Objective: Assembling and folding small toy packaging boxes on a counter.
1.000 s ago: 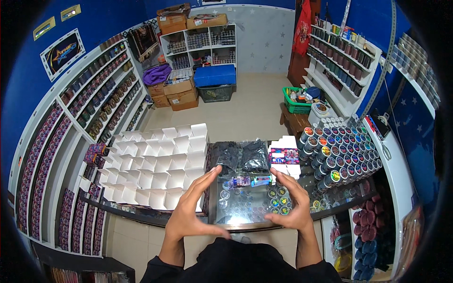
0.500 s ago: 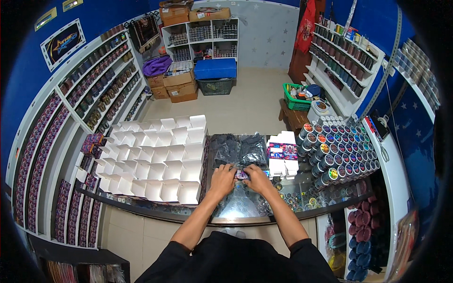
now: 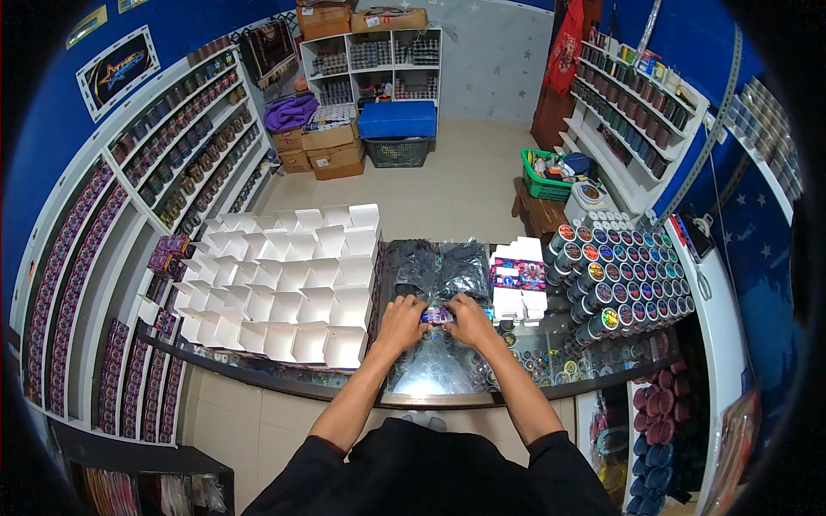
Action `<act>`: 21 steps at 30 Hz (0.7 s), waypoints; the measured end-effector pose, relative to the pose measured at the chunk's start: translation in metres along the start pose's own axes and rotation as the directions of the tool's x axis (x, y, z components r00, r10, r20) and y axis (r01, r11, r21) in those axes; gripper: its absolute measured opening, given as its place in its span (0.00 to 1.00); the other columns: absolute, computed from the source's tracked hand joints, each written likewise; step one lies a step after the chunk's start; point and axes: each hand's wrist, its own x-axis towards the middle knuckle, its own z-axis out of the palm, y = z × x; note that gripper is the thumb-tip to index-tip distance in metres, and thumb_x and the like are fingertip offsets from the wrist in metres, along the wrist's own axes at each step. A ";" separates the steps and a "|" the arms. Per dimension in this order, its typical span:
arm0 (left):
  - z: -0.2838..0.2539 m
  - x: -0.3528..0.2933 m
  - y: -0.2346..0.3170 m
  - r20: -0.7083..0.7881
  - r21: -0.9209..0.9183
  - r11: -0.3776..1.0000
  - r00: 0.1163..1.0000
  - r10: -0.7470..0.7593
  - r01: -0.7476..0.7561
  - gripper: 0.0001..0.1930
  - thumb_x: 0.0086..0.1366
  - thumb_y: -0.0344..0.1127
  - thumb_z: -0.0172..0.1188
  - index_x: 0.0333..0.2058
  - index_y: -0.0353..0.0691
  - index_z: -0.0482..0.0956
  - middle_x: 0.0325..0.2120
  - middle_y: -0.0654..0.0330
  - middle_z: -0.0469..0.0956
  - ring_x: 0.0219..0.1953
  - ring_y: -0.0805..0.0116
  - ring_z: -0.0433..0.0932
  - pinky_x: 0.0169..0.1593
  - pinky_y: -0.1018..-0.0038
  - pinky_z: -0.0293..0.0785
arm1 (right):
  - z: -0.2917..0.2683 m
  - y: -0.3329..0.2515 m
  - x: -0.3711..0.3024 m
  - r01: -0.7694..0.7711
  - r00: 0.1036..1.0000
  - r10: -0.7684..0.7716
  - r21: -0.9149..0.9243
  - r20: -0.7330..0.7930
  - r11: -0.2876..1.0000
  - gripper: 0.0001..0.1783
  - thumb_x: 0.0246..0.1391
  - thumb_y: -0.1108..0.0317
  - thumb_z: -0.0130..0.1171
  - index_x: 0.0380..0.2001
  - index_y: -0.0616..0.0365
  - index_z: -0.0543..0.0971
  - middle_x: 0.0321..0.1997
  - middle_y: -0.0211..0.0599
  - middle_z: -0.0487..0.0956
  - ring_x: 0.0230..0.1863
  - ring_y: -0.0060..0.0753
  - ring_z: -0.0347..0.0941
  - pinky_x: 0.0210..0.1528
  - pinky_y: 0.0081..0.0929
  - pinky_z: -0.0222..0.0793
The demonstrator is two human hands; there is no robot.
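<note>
Head view: left hand (image 3: 403, 325) and right hand (image 3: 471, 322), fingers gripping a small purple-and-white item (image 3: 437, 316).

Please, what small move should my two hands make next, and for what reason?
I would perhaps draw the small purple packet slightly toward your body over the glass counter. Your left hand and right hand are at its two ends, and the black plastic-wrapped bundles lie just beyond, leaving little room forward.
</note>
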 end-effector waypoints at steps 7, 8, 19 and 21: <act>-0.002 0.005 -0.001 0.055 -0.050 0.999 0.998 -0.003 0.006 0.27 0.57 0.43 0.78 0.56 0.47 0.86 0.49 0.56 0.81 0.54 0.51 0.78 0.58 0.56 0.73 | 0.000 0.001 -0.001 -0.004 1.000 0.003 -0.035 -0.016 0.999 0.28 0.45 0.67 0.79 0.51 0.60 0.84 0.53 0.44 0.81 0.58 0.53 0.79 0.59 0.46 0.78; -0.003 0.004 0.000 0.056 -0.050 0.999 0.998 -0.002 0.005 0.27 0.57 0.43 0.78 0.56 0.47 0.86 0.49 0.56 0.81 0.54 0.51 0.78 0.58 0.56 0.73 | 0.000 0.001 -0.001 -0.005 1.000 0.004 -0.035 -0.016 0.999 0.28 0.45 0.67 0.79 0.51 0.60 0.84 0.53 0.44 0.81 0.58 0.53 0.79 0.59 0.46 0.78; -0.007 0.002 0.003 0.017 -0.055 0.998 1.000 -0.017 0.018 0.25 0.57 0.41 0.78 0.54 0.44 0.86 0.49 0.57 0.83 0.55 0.53 0.79 0.56 0.57 0.71 | -0.004 -0.005 -0.001 -0.021 0.999 0.020 -0.038 -0.033 0.999 0.28 0.44 0.67 0.80 0.50 0.59 0.83 0.53 0.45 0.80 0.57 0.55 0.78 0.58 0.47 0.78; -0.006 0.003 0.003 0.010 -0.058 0.998 1.000 -0.012 0.013 0.26 0.56 0.40 0.78 0.54 0.45 0.86 0.49 0.57 0.83 0.55 0.53 0.79 0.56 0.57 0.71 | -0.001 -0.003 0.000 -0.023 0.999 0.022 -0.031 -0.042 0.999 0.27 0.44 0.67 0.80 0.50 0.59 0.83 0.53 0.45 0.80 0.57 0.55 0.78 0.58 0.48 0.78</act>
